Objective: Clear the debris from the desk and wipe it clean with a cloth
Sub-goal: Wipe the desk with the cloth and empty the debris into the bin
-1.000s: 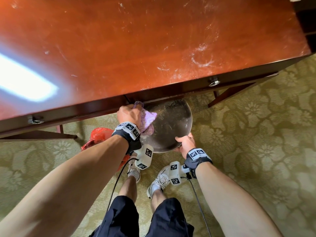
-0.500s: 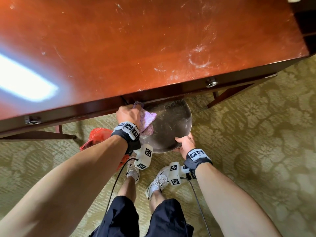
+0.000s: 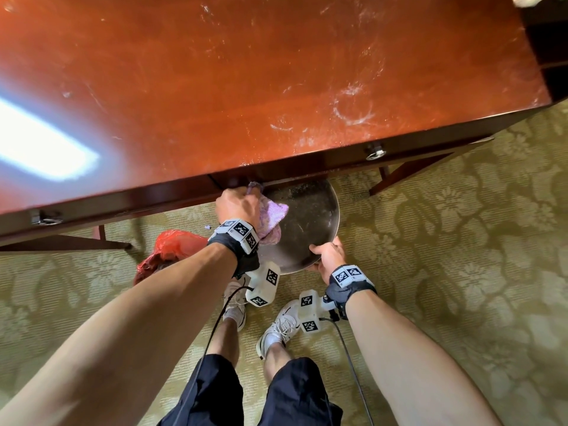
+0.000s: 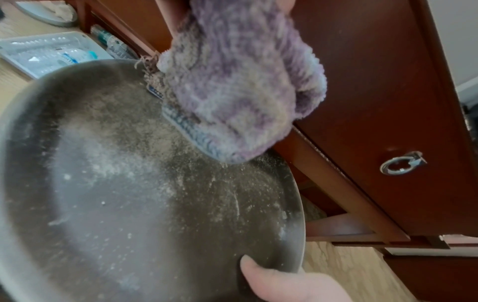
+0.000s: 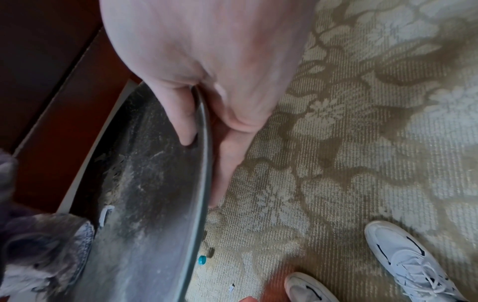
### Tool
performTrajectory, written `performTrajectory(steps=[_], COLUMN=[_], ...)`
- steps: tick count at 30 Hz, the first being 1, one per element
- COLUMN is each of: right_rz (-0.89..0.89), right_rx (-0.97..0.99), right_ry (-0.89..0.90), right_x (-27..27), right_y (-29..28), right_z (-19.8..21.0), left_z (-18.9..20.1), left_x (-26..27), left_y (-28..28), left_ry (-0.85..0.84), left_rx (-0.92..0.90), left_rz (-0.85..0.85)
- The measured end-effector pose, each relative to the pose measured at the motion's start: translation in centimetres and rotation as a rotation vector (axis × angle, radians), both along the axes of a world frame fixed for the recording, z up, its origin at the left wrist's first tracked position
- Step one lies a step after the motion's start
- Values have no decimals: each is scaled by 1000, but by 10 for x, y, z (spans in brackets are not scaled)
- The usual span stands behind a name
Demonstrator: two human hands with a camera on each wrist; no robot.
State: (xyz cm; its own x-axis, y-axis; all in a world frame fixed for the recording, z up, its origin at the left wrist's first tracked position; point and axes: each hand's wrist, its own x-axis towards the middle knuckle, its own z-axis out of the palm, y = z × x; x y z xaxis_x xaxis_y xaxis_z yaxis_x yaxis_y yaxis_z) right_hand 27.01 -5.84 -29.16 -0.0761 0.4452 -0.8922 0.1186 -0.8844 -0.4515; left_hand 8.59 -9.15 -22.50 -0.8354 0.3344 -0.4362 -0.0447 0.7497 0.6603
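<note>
The reddish wooden desk (image 3: 215,87) carries white dusty smears (image 3: 353,109) near its front right edge. My left hand (image 3: 238,207) grips a purple fluffy cloth (image 3: 273,216) (image 4: 240,92) just below the desk's front edge, over a round metal tray (image 3: 307,222). White powder and crumbs lie scattered over the tray (image 4: 129,183). My right hand (image 3: 327,256) holds the tray's near rim (image 5: 204,143), thumb on top and fingers (image 5: 227,159) underneath. The tray sits tilted below the desk edge.
A red plastic bag (image 3: 172,250) lies on the patterned carpet (image 3: 461,272) to my left. Ring-pull drawer handles (image 3: 375,152) (image 4: 402,163) sit on the desk front. My white shoes (image 3: 279,327) stand below the tray. A small blue cap (image 5: 202,260) lies on the carpet.
</note>
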Motion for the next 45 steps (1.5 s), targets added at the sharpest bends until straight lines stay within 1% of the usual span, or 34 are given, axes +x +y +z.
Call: performTrajectory(steps=[8, 13, 16, 20, 24, 27, 29, 32, 35, 38, 42, 45], right_rz=[16, 8, 3, -3, -19, -31, -49, -54, -17, -15, -21, -17], right_rx=[3, 7, 6, 9, 18, 14, 4, 2, 19, 16, 9, -2], right_ry=[6, 21, 26, 18, 8, -3, -1, 0, -18, -13, 23, 21], right_x=[-2, -4, -1, 7, 13, 14, 13, 12, 8, 5, 5, 5], right_y=[6, 9, 12, 17, 19, 19, 19, 18, 15, 13, 12, 12], right_z=[4, 7, 8, 8, 4, 0, -1, 0, 1, 1, 3, 2], left_z=[-1, -2, -2, -3, -2, 1, -1, -5, -7, -5, -8, -17], left_x=[0, 2, 11, 15, 20, 22, 20, 12, 2, -4, 1, 9], left_y=[0, 2, 12, 18, 21, 24, 20, 8, -2, -3, 3, 6], left_ry=[62, 26, 27, 42, 38, 35, 62, 127, 182, 194, 139, 72], left_rx=[-25, -35, -17, -35, -45, -52, -69, -142, -191, -206, -189, -105], left_rz=[-73, -86, -136, -215, -372, -423, -454, -486, -420, -336, -218, -84])
